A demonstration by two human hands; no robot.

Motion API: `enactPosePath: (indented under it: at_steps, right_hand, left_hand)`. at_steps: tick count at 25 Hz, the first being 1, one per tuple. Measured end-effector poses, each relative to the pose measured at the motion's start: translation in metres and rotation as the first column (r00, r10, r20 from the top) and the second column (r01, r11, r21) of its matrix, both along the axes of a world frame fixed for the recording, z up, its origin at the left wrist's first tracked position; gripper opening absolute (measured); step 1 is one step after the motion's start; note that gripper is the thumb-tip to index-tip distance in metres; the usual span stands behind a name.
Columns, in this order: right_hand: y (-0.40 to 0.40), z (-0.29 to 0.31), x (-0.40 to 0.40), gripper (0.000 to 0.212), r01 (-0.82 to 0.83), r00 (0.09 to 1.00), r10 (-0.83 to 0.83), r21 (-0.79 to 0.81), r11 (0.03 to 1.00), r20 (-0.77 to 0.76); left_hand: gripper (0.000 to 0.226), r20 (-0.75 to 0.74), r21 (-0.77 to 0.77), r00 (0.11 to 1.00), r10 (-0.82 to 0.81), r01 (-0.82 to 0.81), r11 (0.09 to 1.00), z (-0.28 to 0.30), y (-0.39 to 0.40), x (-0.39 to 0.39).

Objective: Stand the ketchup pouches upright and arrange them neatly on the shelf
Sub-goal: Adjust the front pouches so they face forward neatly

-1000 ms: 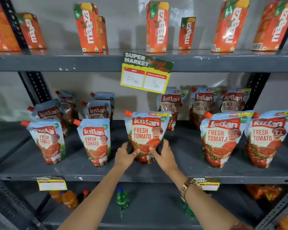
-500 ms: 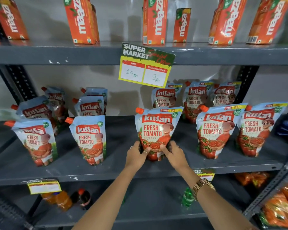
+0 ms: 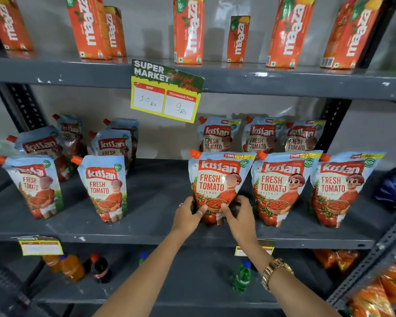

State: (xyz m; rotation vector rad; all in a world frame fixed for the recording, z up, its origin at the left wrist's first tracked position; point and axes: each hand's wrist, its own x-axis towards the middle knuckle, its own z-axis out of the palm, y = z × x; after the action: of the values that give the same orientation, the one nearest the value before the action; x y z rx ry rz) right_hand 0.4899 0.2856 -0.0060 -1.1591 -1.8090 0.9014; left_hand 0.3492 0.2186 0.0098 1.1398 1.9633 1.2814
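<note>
Both the left hand [image 3: 188, 215] and right hand [image 3: 239, 216] clasp an upright "Kissan Fresh Tomato Ketchup" pouch [image 3: 217, 179]; shelf [image 3: 146, 234] beneath.

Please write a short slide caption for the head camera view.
Both hands, left and right, steady an upright blue-and-red Kissan ketchup pouch on the grey metal shelf.

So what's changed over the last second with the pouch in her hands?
The held pouch has slid right along the middle shelf, closing up beside the neighbouring front pouch. Left hand and right hand still grip its base. The other pouches and juice cartons stayed put.
</note>
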Motion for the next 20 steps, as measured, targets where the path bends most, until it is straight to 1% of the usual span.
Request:
enactPosePath:
  at_steps: [1,2,3,5,7,10,12,14,17,18,20]
  right_hand:
    - [-0.004,0.001,-0.001,0.047,0.05,0.998,-0.048,0.072,0.996,-0.035]
    - [-0.01,0.003,-0.002,0.045,0.081,0.996,-0.073,0.151,0.985,-0.055]
    - [-0.015,0.006,-0.004,0.039,0.082,0.996,-0.071,0.227,0.97,-0.058]
    - [-0.023,0.01,-0.011,0.032,0.035,0.998,-0.019,0.334,0.942,-0.052]
    - [-0.028,0.011,-0.022,0.03,-0.022,0.999,0.038,0.395,0.919,-0.033]
    - [-0.035,0.009,-0.042,0.021,-0.091,0.996,0.093,0.441,0.893,0.018]
    - [-0.038,0.007,-0.059,0.013,-0.111,0.994,0.099,0.439,0.892,0.05]
    - [-0.044,0.003,-0.081,0.012,-0.133,0.991,0.122,0.394,0.909,0.053]
    - [-0.054,-0.003,-0.114,0.017,-0.205,0.979,0.201,0.25,0.946,0.042]
    - [-0.059,-0.004,-0.126,0.019,-0.227,0.974,0.222,0.197,0.954,0.048]
    - [-0.07,-0.006,-0.152,0.023,-0.264,0.963,0.258,0.096,0.96,0.072]
  left_hand:
    - [0.041,0.02,0.01,1.0,0.007,-0.007,1.0,0.0,-0.001,-0.001]
    - [0.045,0.029,0.021,0.999,0.035,-0.036,0.999,0.0,-0.004,-0.001]
    - [0.048,0.023,0.036,0.996,0.089,-0.089,0.995,0.0,-0.007,-0.003]
    - [0.043,0.004,0.075,0.975,0.22,-0.22,0.973,0.003,-0.015,-0.014]
    - [0.033,0.009,0.131,0.944,0.331,-0.329,0.935,0.005,-0.024,-0.034]
    - [0.024,0.029,0.194,0.903,0.428,-0.425,0.884,0.009,-0.04,-0.067]
    - [0.02,0.012,0.216,0.876,0.483,-0.474,0.854,0.01,-0.052,-0.089]
    - [0.018,-0.017,0.243,0.853,0.522,-0.503,0.829,0.012,-0.065,-0.111]
    - [0.023,-0.141,0.244,0.824,0.548,-0.508,0.826,0.012,-0.083,-0.133]
    - [0.025,-0.156,0.247,0.807,0.57,-0.526,0.814,0.012,-0.088,-0.14]
    - [0.029,-0.122,0.251,0.789,0.603,-0.563,0.788,0.014,-0.097,-0.156]
